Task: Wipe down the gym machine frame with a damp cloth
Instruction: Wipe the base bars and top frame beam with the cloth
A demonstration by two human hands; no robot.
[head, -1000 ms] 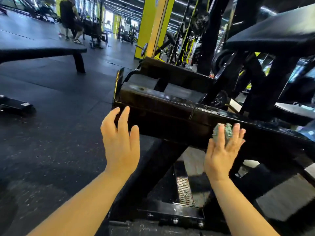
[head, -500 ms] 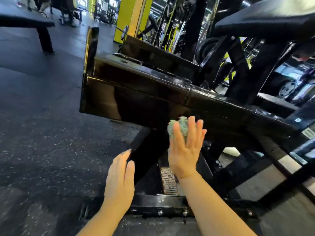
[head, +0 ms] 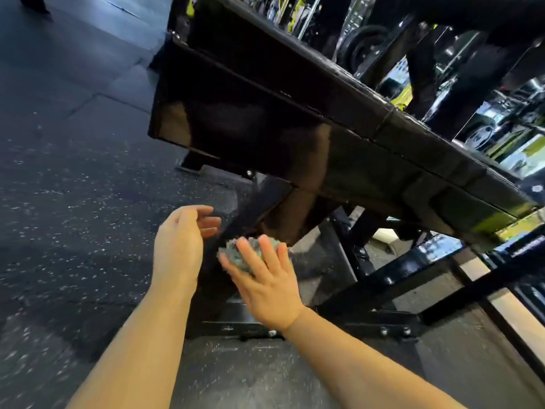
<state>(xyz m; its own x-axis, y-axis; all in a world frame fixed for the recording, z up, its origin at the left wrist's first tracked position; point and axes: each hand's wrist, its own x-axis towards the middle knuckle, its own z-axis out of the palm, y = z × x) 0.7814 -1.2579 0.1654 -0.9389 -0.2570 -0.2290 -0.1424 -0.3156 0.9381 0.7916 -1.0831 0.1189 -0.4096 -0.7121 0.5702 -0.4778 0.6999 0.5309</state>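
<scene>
Right hand (head: pixel 265 287) spread flat, pressing balled green cloth (head: pixel 236 255) on slanted frame strut (head: pixel 256 202), frame centre. Strut axis runs upper right to lower left. Left hand (head: pixel 180 243) loosely curled, empty, just left of strut.

Dark speckled rubber floor (head: pixel 73 202) from nine to six o'clock, black weight plates (head: pixel 362 48) at one o'clock, blurred yellow-green equipment (head: pixel 404 93) near two o'clock, pale floor strip (head: pixel 519 317) at four o'clock, dark post foot (head: pixel 32 2) at eleven o'clock
</scene>
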